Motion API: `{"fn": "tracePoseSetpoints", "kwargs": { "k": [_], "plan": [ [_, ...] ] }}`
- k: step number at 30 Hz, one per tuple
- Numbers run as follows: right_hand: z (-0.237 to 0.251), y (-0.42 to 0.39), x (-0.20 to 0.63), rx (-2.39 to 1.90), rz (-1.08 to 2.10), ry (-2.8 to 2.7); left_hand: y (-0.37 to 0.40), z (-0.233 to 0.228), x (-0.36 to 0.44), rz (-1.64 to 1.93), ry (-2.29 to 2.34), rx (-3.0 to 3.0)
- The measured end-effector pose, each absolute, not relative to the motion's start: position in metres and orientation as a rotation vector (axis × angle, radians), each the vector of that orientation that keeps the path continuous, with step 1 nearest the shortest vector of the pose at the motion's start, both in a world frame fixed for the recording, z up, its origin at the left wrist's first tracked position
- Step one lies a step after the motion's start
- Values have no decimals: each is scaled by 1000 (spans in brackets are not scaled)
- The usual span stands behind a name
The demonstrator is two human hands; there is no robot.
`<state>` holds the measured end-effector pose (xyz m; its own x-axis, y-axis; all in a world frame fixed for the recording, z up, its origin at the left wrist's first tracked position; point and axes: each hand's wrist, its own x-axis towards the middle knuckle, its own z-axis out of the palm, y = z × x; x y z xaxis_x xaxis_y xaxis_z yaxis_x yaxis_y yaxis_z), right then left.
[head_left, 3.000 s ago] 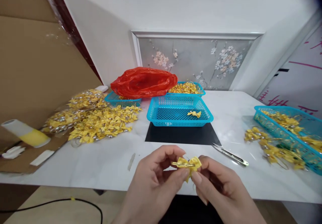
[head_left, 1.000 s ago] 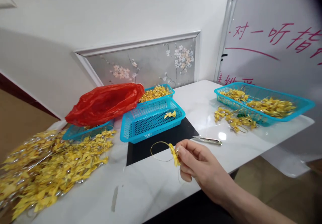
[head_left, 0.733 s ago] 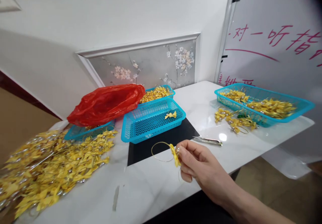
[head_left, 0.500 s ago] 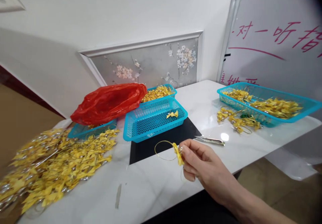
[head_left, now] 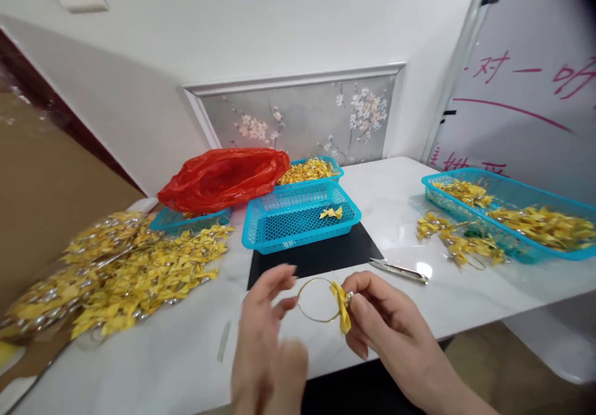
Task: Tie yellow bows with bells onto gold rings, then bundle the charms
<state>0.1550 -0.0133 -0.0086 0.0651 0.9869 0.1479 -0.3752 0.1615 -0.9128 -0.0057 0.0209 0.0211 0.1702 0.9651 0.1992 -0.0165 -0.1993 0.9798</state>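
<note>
My right hand [head_left: 391,331] pinches a small yellow bow [head_left: 342,303] threaded on a thin gold wire ring [head_left: 313,300], just above the white table's front edge [head_left: 186,365]. My left hand [head_left: 267,346] hovers to the left of the ring, blurred, fingers spread, holding nothing. Behind the hands lies a black mat [head_left: 321,258] with a blue basket [head_left: 300,216] holding one yellow bow [head_left: 331,212].
Small snips [head_left: 400,270] lie right of the mat. A heap of yellow bows [head_left: 125,266] covers the left side. A red plastic bag [head_left: 223,177] lies over another blue basket. A long blue basket [head_left: 512,213] of bows stands at the right, with loose bows [head_left: 459,241] beside it.
My left hand has come back into view beside the ring. My right hand has kept hold of the bow and ring. The view has swung to the left.
</note>
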Motion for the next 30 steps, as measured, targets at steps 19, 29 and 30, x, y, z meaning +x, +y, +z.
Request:
{"fn": "tracePoseSetpoints", "kwargs": {
  "k": [19, 29, 30],
  "plan": [
    [12, -28, 146, -1178, 1107, -1050, 15, 33, 11, 1152, 972, 1781],
    [12, -28, 142, -1133, 1091, -955, 8, 25, 0, 1132, 960, 1753],
    [12, -28, 142, -1130, 1097, -952, 9, 26, -1, 1131, 969, 1740]
  ]
}}
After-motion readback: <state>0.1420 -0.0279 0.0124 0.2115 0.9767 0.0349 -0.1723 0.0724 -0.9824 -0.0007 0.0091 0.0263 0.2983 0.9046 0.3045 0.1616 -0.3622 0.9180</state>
